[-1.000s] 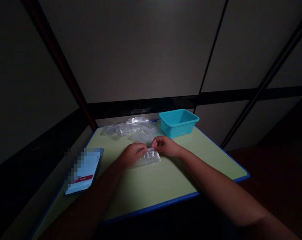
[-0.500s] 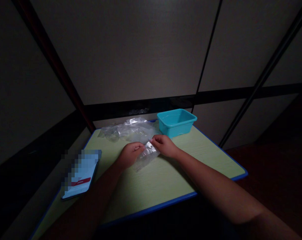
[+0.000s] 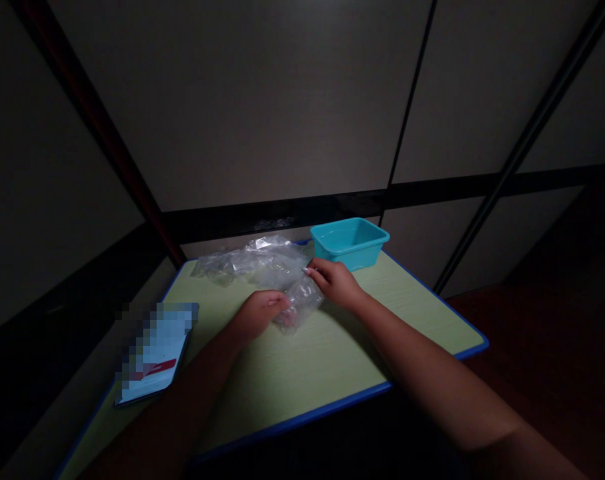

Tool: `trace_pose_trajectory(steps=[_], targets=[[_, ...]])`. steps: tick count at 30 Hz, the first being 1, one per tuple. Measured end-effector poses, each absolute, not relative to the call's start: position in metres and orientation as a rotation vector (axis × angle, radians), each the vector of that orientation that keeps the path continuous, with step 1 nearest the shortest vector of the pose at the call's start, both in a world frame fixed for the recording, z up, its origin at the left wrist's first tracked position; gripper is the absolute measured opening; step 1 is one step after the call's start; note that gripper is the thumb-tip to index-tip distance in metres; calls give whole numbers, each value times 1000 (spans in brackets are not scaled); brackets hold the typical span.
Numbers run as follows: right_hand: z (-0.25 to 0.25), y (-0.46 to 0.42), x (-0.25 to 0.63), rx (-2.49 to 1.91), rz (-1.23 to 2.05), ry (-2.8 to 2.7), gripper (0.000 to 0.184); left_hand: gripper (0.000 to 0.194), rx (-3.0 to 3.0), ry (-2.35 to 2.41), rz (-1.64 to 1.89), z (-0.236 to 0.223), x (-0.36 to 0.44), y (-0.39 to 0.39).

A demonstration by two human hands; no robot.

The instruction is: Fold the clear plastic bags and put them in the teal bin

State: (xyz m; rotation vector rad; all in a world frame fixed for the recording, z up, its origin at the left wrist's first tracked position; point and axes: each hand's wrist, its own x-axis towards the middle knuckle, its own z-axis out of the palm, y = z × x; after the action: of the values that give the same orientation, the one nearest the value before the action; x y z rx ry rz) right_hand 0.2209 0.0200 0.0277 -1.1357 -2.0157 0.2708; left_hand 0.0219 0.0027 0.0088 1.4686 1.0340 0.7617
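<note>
A small clear plastic bag (image 3: pixel 305 299) is stretched between my two hands, just above the table. My left hand (image 3: pixel 260 312) grips its lower left side; some fingertips show through the film. My right hand (image 3: pixel 336 283) pinches the bag's upper edge between thumb and forefinger. Behind them, a crumpled heap of clear plastic bags (image 3: pixel 242 261) lies along the table's far side. Just past my right hand stands a turquoise plastic basket (image 3: pixel 355 255), whose floor I cannot see.
The pale green table (image 3: pixel 287 387) has a raised-looking blue edge. On its left side lies a flat tablet-like object (image 3: pixel 159 360), partly blurred out, with a red band. A panelled wall (image 3: pixel 282 100) rises right behind the table.
My right hand has moved slightly up, and my left hand's fingers now sit behind or inside the film. The small bag looks more spread out. The whole view has shifted a little.
</note>
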Motion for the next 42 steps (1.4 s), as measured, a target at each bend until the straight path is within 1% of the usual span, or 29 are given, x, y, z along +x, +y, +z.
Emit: trace_pose_trajectory(steps=[11, 18, 24, 29, 31, 35, 40, 42], targets=[[30, 22, 227, -1030, 420, -1922, 26, 35, 1461, 1076, 783, 8, 22, 6], [35, 21, 233, -1060, 400, -1845, 28, 40, 1462, 1103, 821, 12, 20, 7], [44, 18, 249, -1070, 377, -1739, 28, 47, 1553, 1151, 1067, 9, 20, 11], [47, 11, 290, -1129, 371, -1670, 29, 50, 1494, 1140, 1111, 12, 26, 12], [42, 7, 314, -1143, 420, -1610, 31, 47, 1465, 1151, 1139, 18, 30, 8], [20, -4, 366, -1190, 616, -1371, 38, 40, 1411, 1156, 1162, 34, 42, -1], [-13, -14, 404, -1251, 664, -1159, 44, 40, 1325, 1287, 1050, 53, 74, 13], [-21, -15, 406, -1253, 693, -1114, 44, 44, 1267, 1396, 1036, 59, 93, 30]])
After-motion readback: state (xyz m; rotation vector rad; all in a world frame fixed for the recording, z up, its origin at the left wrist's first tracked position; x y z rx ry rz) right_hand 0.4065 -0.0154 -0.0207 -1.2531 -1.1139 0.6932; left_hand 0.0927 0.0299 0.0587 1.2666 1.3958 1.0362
